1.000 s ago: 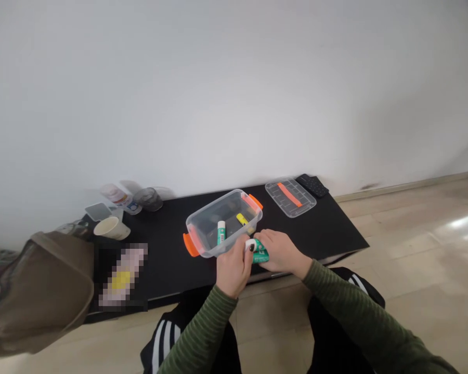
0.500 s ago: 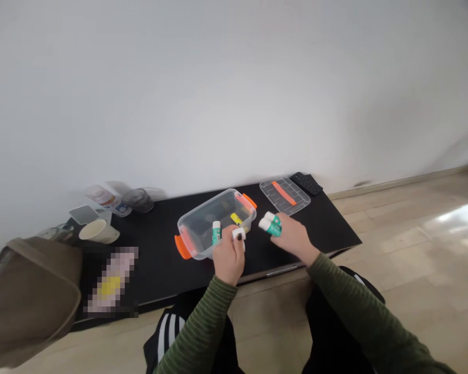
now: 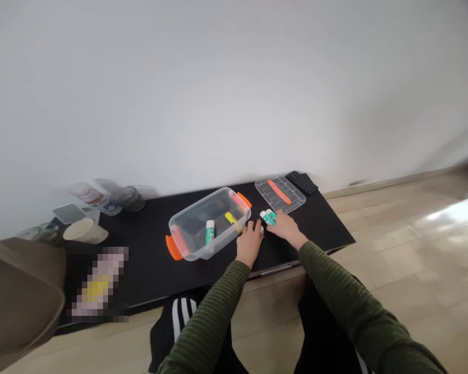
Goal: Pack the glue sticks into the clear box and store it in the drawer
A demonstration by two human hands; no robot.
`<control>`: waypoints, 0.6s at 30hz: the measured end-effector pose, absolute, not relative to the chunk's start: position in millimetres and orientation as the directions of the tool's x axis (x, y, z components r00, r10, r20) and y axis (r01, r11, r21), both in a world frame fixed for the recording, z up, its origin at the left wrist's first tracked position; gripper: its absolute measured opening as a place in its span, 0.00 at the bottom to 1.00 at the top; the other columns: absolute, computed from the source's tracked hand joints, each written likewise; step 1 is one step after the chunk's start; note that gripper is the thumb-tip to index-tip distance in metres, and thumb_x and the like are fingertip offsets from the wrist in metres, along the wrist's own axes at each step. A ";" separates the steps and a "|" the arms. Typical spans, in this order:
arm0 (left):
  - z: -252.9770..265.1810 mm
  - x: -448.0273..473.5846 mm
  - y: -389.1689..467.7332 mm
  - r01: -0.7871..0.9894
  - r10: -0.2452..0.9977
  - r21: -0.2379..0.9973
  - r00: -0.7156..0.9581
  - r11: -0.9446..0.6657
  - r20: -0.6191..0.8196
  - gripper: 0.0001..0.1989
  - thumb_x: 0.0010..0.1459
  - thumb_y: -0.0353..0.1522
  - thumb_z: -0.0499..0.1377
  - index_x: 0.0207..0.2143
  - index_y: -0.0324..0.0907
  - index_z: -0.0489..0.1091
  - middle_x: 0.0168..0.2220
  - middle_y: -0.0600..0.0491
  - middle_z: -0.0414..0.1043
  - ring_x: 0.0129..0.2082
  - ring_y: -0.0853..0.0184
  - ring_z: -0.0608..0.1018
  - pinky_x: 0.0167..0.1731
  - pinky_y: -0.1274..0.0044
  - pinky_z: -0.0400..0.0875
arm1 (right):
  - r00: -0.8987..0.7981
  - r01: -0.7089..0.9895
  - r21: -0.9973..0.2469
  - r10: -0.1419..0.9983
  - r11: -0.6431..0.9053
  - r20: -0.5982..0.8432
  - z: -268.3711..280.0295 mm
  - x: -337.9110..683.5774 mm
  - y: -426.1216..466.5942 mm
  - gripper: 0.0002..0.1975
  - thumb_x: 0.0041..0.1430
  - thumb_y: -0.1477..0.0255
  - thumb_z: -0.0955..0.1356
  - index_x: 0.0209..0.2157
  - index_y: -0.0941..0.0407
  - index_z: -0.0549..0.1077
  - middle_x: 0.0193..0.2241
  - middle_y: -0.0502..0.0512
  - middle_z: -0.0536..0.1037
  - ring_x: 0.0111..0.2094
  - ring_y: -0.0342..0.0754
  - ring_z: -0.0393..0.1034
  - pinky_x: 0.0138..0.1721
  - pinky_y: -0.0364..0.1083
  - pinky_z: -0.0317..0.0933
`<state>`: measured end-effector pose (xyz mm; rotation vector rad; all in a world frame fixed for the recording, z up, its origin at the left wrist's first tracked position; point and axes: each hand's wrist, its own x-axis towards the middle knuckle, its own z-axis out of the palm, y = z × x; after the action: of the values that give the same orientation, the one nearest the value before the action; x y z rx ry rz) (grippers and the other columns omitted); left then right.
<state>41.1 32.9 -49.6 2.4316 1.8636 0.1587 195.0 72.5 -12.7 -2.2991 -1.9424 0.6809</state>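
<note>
My left hand [image 3: 250, 244] is lowered to the black table just right of the clear box [image 3: 197, 254], its fingers curled over a white-ended stick [image 3: 262, 230] mostly hidden beneath them. Close by, my right hand [image 3: 287, 229] has its fingers around two green-and-white glue sticks [image 3: 268, 217] lying side by side, low over the table or on it. Inside the box, another green-and-white glue stick [image 3: 210, 232] leans or stands near the front wall. A yellow stick [image 3: 231, 218] lies farther right in the box.
The clear lid with an orange handle [image 3: 280, 192] lies behind my right hand, beside a black keypad-like object [image 3: 303, 183]. At left are a paper cup [image 3: 86, 231], a glass [image 3: 128, 199], a spray can [image 3: 95, 198] and a brown bag-like object [image 3: 21, 291]. A wall runs behind the table [image 3: 327, 223].
My left hand has moved right, away from the box front, and down to the table with the white-ended stick. My right hand has lowered slightly with its two glue sticks.
</note>
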 end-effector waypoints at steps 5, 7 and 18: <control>-55.3 43.6 36.9 0.918 0.953 0.267 0.256 -0.292 0.160 0.31 0.60 0.29 0.61 0.64 0.42 0.56 0.58 0.41 0.62 0.54 0.57 0.74 0.43 0.73 0.77 | 0.047 0.954 -0.282 0.982 -0.099 -0.183 -15.9 198.8 71.0 0.22 0.60 0.63 0.69 0.52 0.57 0.65 0.51 0.65 0.72 0.46 0.55 0.74 0.42 0.47 0.64; -56.4 41.0 37.2 0.889 0.939 0.320 0.270 -0.328 0.212 0.30 0.60 0.25 0.59 0.63 0.40 0.56 0.59 0.40 0.61 0.55 0.57 0.73 0.47 0.71 0.75 | 0.020 0.959 -0.277 0.990 -0.059 -0.141 -14.2 199.8 71.0 0.19 0.62 0.64 0.68 0.51 0.59 0.66 0.50 0.64 0.72 0.47 0.54 0.73 0.43 0.47 0.64; 2.5 -1.1 3.3 0.744 0.703 0.232 0.411 -0.627 0.580 0.18 0.64 0.22 0.50 0.50 0.44 0.72 0.52 0.45 0.73 0.56 0.62 0.73 0.53 0.70 0.69 | -0.073 0.922 -0.376 0.995 0.091 0.062 5.0 189.8 58.2 0.15 0.62 0.70 0.65 0.50 0.57 0.70 0.49 0.62 0.73 0.53 0.55 0.65 0.49 0.50 0.63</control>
<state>-1.1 3.3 2.5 2.6910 1.3816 1.0565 189.8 58.2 5.0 -1.9036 -2.0723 0.3435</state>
